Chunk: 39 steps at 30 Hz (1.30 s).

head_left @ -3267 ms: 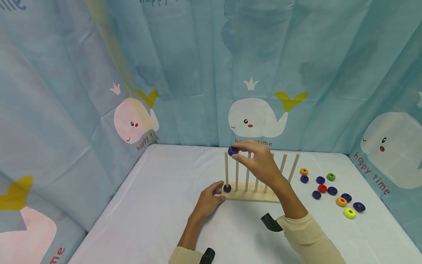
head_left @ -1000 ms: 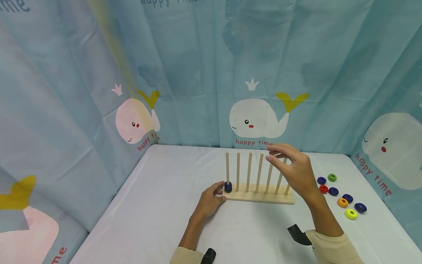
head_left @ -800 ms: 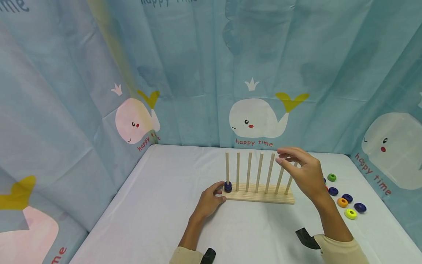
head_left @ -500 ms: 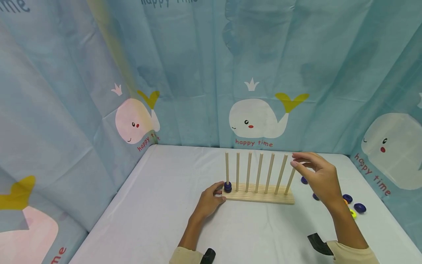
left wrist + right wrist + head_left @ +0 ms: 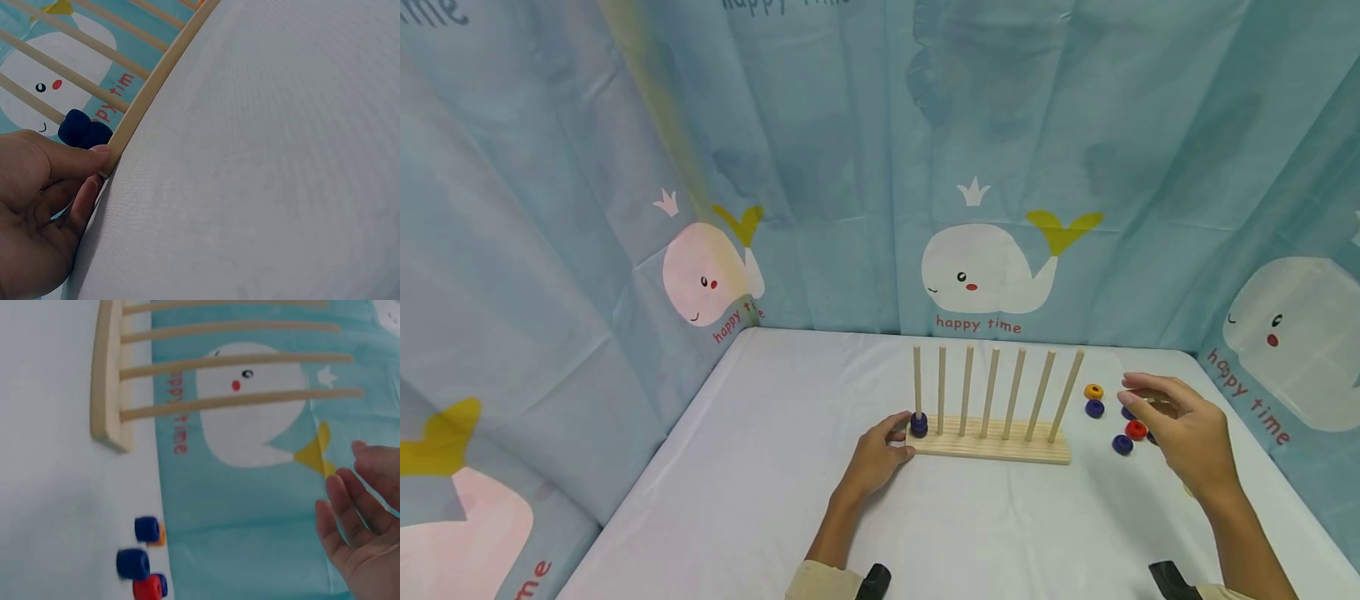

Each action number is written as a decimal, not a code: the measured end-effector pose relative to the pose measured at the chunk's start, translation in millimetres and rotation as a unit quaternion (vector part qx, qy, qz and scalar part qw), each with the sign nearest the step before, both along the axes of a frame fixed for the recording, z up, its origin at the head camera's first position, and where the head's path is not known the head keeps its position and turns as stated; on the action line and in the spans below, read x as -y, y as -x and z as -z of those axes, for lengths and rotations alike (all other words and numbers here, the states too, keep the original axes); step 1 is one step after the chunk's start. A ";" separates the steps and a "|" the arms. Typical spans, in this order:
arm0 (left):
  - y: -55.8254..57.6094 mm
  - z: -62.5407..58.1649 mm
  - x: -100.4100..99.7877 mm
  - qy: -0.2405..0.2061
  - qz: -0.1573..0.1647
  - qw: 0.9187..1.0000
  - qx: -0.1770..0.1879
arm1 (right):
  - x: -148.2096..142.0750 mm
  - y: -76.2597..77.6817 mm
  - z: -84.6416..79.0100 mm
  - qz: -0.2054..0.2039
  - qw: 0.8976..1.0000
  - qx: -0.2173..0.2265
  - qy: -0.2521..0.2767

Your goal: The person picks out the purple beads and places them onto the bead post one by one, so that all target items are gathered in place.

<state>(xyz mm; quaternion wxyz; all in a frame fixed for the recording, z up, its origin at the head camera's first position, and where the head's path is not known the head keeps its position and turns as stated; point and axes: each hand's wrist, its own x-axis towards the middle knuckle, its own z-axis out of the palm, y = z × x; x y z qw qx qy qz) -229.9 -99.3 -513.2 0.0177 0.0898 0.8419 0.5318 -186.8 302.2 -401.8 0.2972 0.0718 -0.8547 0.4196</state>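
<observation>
Your left hand [image 5: 876, 457] pinches the rack [image 5: 988, 449] at nine o'clock; at three o'clock, your loose right hand [image 5: 1197, 435] holds nothing.

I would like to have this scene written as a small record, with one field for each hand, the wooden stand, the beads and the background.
Left hand: left hand pinches one end of the wooden stand
Right hand: right hand hovers by the loose beads, holding nothing
Stand: seven upright pegs
Threaded: two dark blue beads, on the peg nearest the left hand; other pegs bare
Loose, right of stand: orange bead, red bead, blue beads; some hidden behind the right hand
Background: blue-green curtain with whales
</observation>
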 end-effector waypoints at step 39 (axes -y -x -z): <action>-0.2 -0.5 -0.3 0.006 -0.005 1.000 0.005 | -114.9 -23.5 56.4 0.199 0.946 0.255 -0.007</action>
